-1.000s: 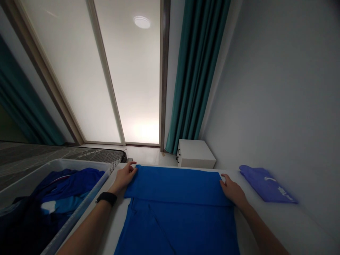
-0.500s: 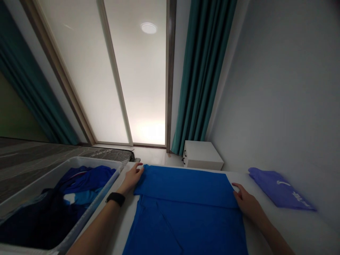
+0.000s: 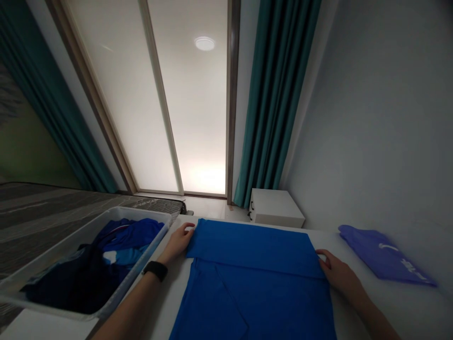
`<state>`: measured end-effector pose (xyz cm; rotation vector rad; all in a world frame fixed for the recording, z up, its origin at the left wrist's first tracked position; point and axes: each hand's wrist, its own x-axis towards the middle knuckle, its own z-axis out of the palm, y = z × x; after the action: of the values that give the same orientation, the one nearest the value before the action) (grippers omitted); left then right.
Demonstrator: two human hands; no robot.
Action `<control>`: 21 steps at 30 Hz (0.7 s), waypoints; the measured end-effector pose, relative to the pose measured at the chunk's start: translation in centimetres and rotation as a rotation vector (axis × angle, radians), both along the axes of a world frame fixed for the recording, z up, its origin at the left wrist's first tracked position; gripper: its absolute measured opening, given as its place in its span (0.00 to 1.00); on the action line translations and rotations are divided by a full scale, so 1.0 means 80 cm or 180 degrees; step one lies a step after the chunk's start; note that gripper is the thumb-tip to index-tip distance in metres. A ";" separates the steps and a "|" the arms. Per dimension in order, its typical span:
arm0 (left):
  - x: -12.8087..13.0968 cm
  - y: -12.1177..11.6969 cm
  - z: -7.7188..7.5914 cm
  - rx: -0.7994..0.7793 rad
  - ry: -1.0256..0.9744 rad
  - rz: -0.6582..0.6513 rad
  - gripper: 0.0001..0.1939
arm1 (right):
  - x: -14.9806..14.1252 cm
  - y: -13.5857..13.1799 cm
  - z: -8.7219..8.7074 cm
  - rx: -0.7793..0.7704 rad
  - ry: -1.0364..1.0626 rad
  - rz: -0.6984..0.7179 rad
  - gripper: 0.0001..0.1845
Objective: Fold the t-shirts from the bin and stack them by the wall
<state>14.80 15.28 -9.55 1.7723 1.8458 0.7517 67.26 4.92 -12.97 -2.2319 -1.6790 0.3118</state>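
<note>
A blue garment point(image 3: 255, 293) lies spread on the white table, with its far part folded over into a wide flat band. A slanting crease runs across its near part, and its near end is cut off by the frame. My left hand point(image 3: 179, 240), with a black band on the wrist, is closed at the far left corner of the fold, fingertips on the cloth. At the band's right edge, my right hand point(image 3: 338, 273) pinches the cloth's border between thumb and fingers. The fingertips are partly hidden against the fabric.
Left of the table stands a translucent plastic bin point(image 3: 106, 315) holding crumpled dark and blue clothes point(image 3: 134, 236). A folded purple item point(image 3: 385, 257) with white print lies on the right. Beyond are a white cabinet point(image 3: 278, 208), teal curtains point(image 3: 279, 104) and frosted sliding doors point(image 3: 198, 118).
The whole view has shifted slightly, so everything appears a little farther right. Both hands stay at the fold's edges; my right hand's index finger is more bent. The garment keeps its shape.
</note>
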 end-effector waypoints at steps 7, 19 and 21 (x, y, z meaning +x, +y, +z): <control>0.013 0.043 0.015 -0.0096 0.0545 0.0213 0.19 | 0.002 -0.002 -0.007 -0.0051 -0.0341 0.0040 0.22; 0.036 0.072 0.010 -0.0114 0.0828 0.0293 0.17 | -0.090 0.040 0.001 0.0333 -0.0950 0.0990 0.30; 0.034 0.070 0.008 -0.0056 0.0863 0.0283 0.17 | -0.097 0.052 -0.004 0.0125 -0.0890 0.0973 0.32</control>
<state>17.53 20.88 -8.92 1.8670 2.1105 0.5458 59.49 9.04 -13.30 -2.0630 -2.1571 0.0354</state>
